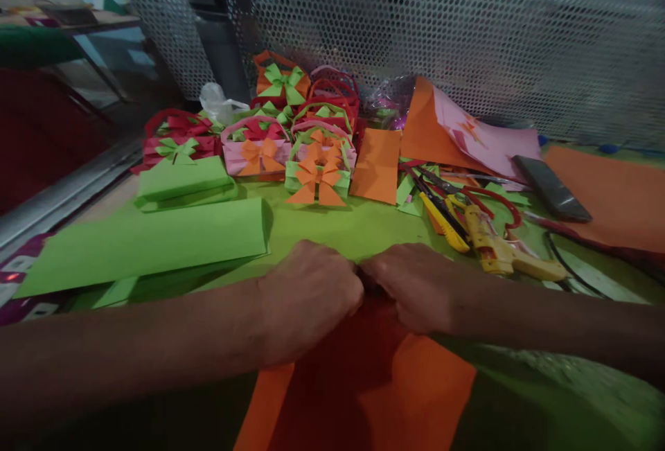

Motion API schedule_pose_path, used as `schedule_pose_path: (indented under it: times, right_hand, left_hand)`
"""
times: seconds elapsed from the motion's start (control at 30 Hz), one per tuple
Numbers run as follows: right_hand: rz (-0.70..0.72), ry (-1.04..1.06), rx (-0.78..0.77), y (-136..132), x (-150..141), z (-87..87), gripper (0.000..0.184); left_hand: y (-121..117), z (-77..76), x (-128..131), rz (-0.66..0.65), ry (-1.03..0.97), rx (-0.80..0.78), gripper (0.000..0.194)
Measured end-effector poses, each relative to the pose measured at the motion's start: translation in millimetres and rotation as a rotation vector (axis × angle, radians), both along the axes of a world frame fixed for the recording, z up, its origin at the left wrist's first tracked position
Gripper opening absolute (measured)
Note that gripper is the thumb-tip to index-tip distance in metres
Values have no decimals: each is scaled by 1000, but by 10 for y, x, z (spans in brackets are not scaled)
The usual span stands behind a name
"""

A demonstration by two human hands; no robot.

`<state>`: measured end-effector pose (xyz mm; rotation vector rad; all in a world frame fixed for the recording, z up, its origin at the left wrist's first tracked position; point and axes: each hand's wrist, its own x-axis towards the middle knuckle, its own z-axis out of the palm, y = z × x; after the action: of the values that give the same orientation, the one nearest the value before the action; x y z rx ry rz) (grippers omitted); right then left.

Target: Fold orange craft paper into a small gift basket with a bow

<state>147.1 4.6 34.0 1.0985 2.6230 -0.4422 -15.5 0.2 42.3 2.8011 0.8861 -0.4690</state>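
A sheet of orange paper (382, 382) lies under my wrists, its near part bent up toward me and running out of the bottom of the view. My left hand (312, 295) is closed at the paper's far edge, knuckles up. Close beside it, my right hand (418, 281) is closed at the same edge, the two nearly touching. The fingertips of both are tucked underneath and hidden. Just beyond my right hand are a yellow glue gun (493, 246) and a yellow cutter knife (444, 222).
Several small paper baskets with bows (319, 174) stand at the back. Folded green paper (156, 240) lies on the left. An orange card (378, 163), a pink sheet (483, 132) and a dark phone-like slab (553, 188) sit back right. A dark bottle (221, 42) stands against the perforated metal panel (389, 14).
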Motion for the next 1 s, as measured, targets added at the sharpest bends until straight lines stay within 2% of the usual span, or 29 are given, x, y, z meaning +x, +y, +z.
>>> schedule_pose_path:
  times: [0.13,0.23,0.43,0.57,0.83,0.93,1.0]
  right_hand:
    - [-40,68,-10,-3,122,-50,12]
    - [-42,120,-44,-6,182,-69,12]
    - [-91,185,-60,-94,248,52,8]
    - [-46,214,-96,-162,298,73,9]
    - [-31,424,-246,-188,330,67,28]
    - [-60,415,-276,-213,342,50,39]
    - [-66,421,-258,-215,355,3,38]
  left_hand:
    - [-20,14,19,-50,42,-19,13]
    - [-34,-21,28,-81,-15,12,10]
    - [-59,-53,23,-210,-53,62,21]
    - [-67,-56,-13,-279,-101,64,26]
    - [-115,-110,-137,-236,-302,45,21]
    - [-88,-66,-115,-207,-260,-30,20]
    - [-40,-13,-75,-206,-191,-76,17]
